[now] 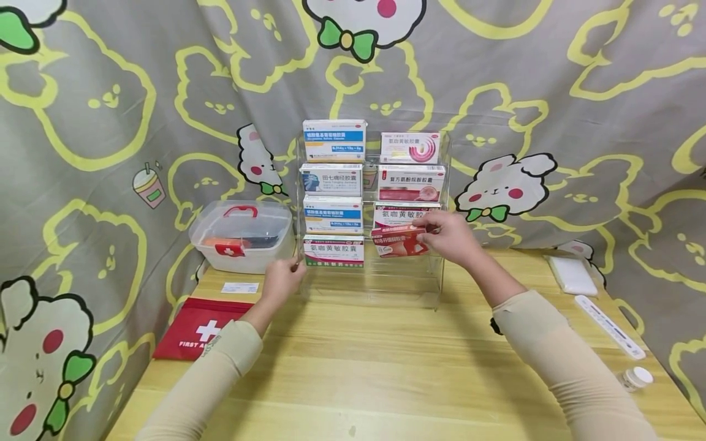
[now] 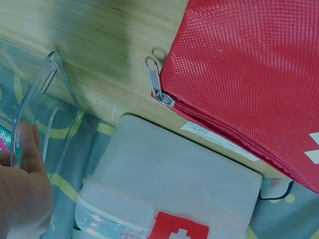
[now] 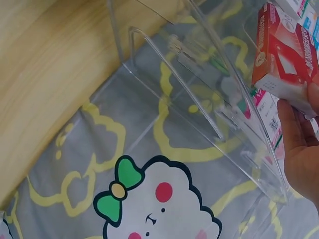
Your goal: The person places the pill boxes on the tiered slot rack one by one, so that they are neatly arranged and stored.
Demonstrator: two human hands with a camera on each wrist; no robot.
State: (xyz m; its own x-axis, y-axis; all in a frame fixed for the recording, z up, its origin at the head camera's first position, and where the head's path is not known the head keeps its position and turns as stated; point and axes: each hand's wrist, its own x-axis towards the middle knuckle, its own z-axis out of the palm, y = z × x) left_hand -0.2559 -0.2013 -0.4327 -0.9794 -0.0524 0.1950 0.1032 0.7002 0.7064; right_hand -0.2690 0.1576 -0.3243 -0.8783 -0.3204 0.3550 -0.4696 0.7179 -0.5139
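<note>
A clear tiered display rack [image 1: 408,283] stands on the table, holding several medicine boxes in two columns. My right hand [image 1: 453,237] pinches a red medicine box [image 3: 284,55] by its right end, tilted slightly, in front of the rack's lower right tier. Just behind it is a white and magenta medicine box [image 1: 386,214], partly covered by the red one. My left hand [image 1: 282,280] pinches the rack's left side panel [image 2: 25,107] near the bottom, beside the green and white medicine box [image 1: 333,252] in the lowest left tier.
Left of the rack sits a translucent lidded first-aid bin [image 1: 248,245]. A red first-aid pouch [image 1: 184,324] and a small white label [image 1: 239,287] lie in front of it. At the right are a white packet [image 1: 572,275], a white strip [image 1: 609,326] and a small bottle [image 1: 635,378].
</note>
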